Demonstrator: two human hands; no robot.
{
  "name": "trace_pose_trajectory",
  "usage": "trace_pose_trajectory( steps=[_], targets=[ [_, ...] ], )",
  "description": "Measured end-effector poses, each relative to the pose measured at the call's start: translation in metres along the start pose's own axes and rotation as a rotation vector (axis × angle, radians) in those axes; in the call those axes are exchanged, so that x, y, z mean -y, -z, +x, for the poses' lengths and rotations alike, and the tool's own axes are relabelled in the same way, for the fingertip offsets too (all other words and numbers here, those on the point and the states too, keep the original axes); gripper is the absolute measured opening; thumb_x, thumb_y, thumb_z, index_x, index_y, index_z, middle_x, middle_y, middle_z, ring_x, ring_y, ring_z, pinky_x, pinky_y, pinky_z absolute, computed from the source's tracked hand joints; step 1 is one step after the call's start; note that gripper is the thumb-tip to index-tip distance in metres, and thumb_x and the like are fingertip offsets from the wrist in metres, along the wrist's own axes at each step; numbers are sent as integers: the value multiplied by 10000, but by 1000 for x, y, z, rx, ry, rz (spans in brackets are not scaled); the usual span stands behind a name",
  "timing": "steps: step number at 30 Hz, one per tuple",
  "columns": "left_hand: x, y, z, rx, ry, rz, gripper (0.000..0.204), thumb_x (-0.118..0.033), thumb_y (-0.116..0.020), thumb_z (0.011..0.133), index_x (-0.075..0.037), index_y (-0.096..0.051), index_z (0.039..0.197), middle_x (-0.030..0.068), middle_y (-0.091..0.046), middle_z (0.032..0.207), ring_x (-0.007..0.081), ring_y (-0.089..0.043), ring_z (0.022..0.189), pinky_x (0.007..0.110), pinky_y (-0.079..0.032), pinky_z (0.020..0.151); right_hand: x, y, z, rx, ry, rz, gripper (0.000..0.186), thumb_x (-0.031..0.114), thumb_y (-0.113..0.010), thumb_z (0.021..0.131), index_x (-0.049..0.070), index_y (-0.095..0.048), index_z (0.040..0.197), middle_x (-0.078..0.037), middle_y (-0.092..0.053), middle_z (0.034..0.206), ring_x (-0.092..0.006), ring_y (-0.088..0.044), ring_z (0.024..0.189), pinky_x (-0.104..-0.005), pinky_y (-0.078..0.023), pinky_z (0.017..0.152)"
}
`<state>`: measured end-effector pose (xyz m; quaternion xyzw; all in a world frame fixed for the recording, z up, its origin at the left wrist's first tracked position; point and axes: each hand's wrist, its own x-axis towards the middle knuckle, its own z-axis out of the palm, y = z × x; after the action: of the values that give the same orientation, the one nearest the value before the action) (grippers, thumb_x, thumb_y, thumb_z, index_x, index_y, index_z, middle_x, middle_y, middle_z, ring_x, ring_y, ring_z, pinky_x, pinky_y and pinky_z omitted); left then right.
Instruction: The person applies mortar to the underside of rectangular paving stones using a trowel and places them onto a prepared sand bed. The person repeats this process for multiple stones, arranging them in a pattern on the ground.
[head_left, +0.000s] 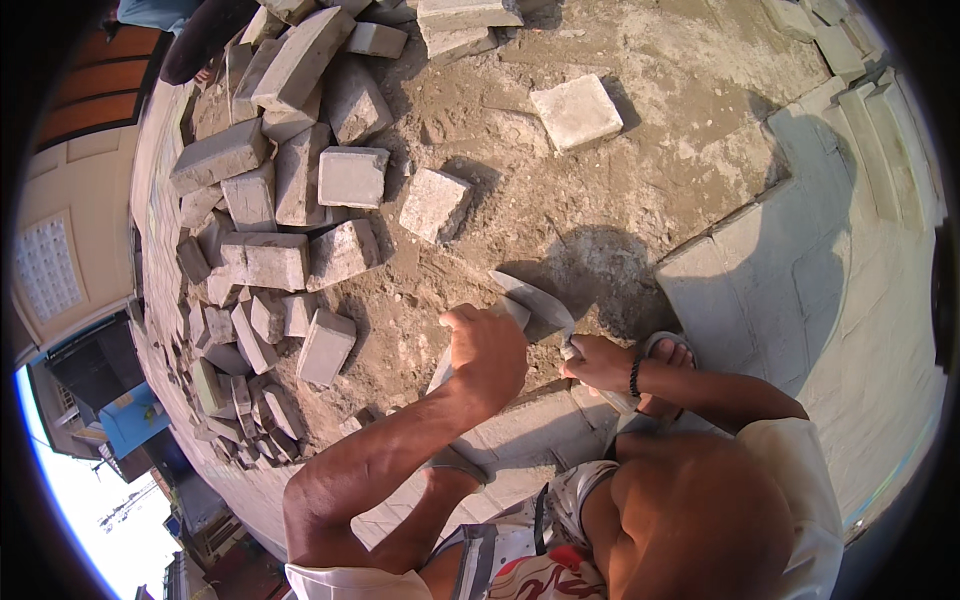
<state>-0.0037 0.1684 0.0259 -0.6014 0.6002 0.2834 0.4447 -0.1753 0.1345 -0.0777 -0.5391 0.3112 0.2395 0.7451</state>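
My right hand [603, 362] is closed around the handle of a pointed trowel [537, 303]. Its metal blade points up and left, low over the sandy soil. Just left of the blade, my left hand [487, 350] is closed on a grey paving block [440, 369], which shows on both sides of the fist. The fingers hide most of that block, and I cannot tell whether it rests on the ground. Beyond my left hand, a loose paving block [437, 205] lies on the soil.
A large heap of paving blocks [265, 260] covers the left side. Another loose block [577, 112] lies farther off on the bare soil [680, 110]. Laid paving [760, 270] borders the soil at right and under my sandaled feet. A person's leg [205, 40] shows at the far left.
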Motion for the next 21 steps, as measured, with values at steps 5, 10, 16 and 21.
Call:
trace_pose_trajectory(
  steps=[5, 10, 16, 21],
  targets=[
    [24, 11, 71, 450, -41, -219, 557, -395, -720, 729, -37, -660, 1152, 140, -683, 1089, 333, -683, 950, 597, -508, 786, -6, 8, -12, -117, 80, -17, 353, 261, -625, 881, -69, -525, 954, -166, -635, 727, -257, -669, 605, -382, -489, 541],
    [42, -4, 65, 462, 29, -452, 705, -487, -772, 654, -13, -653, 1162, 178, -688, 1084, 326, -680, 969, 408, -536, 823, -7, 15, -8, -170, 222, -279, 369, 294, -613, 891, -51, -522, 986, -217, -625, 708, -349, -652, 661, -449, -477, 625],
    [69, -89, -14, 80, 163, -744, 925, -330, -809, 647, -37, -345, 1392, 206, -611, 1187, 376, -621, 1076, 423, -500, 914, -20, 19, -24, -276, 281, -271, 356, 302, -607, 873, -38, -515, 923, -271, -610, 728, -452, -618, 728, -506, -449, 656],
    [56, -125, -74, -291, 240, -935, 870, -285, -824, 650, -4, -340, 1317, 184, -629, 1045, 365, -648, 946, 432, -515, 828, 22, 17, -71, -218, 362, -224, 305, 251, -619, 876, -20, -508, 961, -250, -596, 670, -457, -603, 665, -509, -444, 616]
  ],
)
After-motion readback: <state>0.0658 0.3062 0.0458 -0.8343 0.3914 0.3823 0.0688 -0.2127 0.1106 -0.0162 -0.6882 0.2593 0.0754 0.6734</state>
